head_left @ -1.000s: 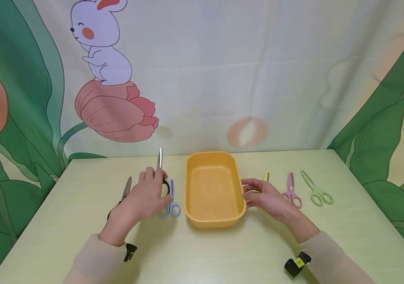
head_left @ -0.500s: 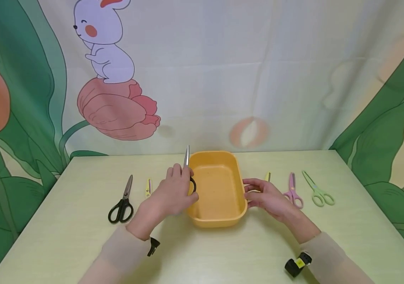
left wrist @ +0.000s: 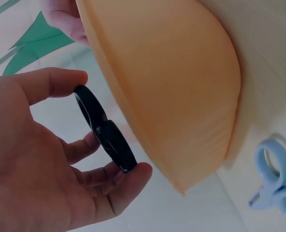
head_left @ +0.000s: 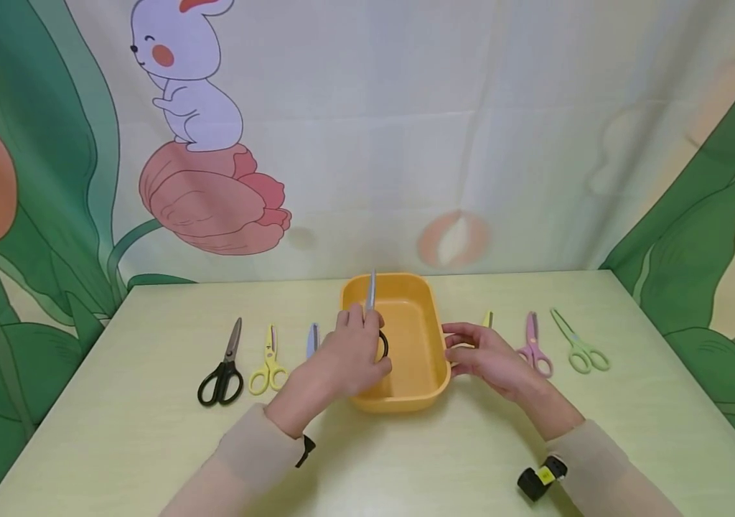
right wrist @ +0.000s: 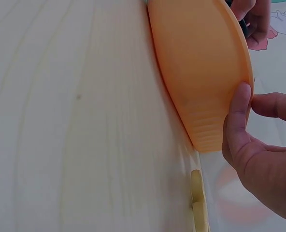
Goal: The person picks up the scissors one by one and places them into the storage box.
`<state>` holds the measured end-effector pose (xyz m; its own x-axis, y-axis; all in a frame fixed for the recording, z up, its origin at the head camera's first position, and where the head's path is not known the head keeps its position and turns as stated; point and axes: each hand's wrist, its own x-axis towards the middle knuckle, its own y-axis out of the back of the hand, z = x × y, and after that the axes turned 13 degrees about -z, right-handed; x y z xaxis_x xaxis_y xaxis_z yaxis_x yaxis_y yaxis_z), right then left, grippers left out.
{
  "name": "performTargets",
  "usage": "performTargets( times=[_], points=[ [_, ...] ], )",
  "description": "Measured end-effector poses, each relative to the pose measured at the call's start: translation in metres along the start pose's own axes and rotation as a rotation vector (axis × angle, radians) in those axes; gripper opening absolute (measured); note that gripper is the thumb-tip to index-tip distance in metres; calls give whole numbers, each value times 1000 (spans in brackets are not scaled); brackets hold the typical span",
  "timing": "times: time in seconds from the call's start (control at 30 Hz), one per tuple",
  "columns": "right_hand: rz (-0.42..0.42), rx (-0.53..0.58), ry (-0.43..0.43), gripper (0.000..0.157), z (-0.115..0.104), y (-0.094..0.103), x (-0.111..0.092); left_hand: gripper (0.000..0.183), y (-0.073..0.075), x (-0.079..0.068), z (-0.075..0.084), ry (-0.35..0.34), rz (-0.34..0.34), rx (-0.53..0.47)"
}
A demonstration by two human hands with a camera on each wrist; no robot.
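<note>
My left hand [head_left: 351, 352] holds black-handled scissors [left wrist: 109, 133] over the left half of a yellow plastic bin [head_left: 400, 405]. Their metal blades point away from me, toward the bin's far rim. In the left wrist view, the fingertips and thumb grip the two handle loops from either side, above the level of the rim. At the bin's right side, my right hand [head_left: 487, 359] pinches the rim between thumb and fingers, as the right wrist view shows. Much of the bin's left interior is hidden behind the left hand.
Left of the bin lie black scissors [head_left: 220, 382], yellow scissors [head_left: 268, 368] and blue scissors [head_left: 313, 337], partly covered by the left arm. To its right are yellow scissors [head_left: 487, 319] mostly behind the hand, pink scissors [head_left: 533, 348] and green scissors [head_left: 579, 350]. A printed curtain [head_left: 354, 143] hangs behind.
My left hand has carried the black-handled scissors rightward, from above the blue scissors to over the bin. The scissors on the left have come into view. My right hand stays at the rim.
</note>
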<state>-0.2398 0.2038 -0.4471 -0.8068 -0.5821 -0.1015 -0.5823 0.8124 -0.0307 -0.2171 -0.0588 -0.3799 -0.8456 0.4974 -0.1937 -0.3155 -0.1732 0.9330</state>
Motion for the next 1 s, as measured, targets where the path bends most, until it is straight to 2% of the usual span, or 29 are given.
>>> performTargets(
  times=[0.37,0.6,1.0],
  points=[
    [15,-16,-23,60,-1,0,1,55,-10,16,15,38,-101,19],
    [10,-12,-24,60,-1,-1,1,69,-18,32,26,99,-174,72],
    [19,-7,-22,61,1,-2,3,62,-28,50,38,180,-275,77]
  ],
)
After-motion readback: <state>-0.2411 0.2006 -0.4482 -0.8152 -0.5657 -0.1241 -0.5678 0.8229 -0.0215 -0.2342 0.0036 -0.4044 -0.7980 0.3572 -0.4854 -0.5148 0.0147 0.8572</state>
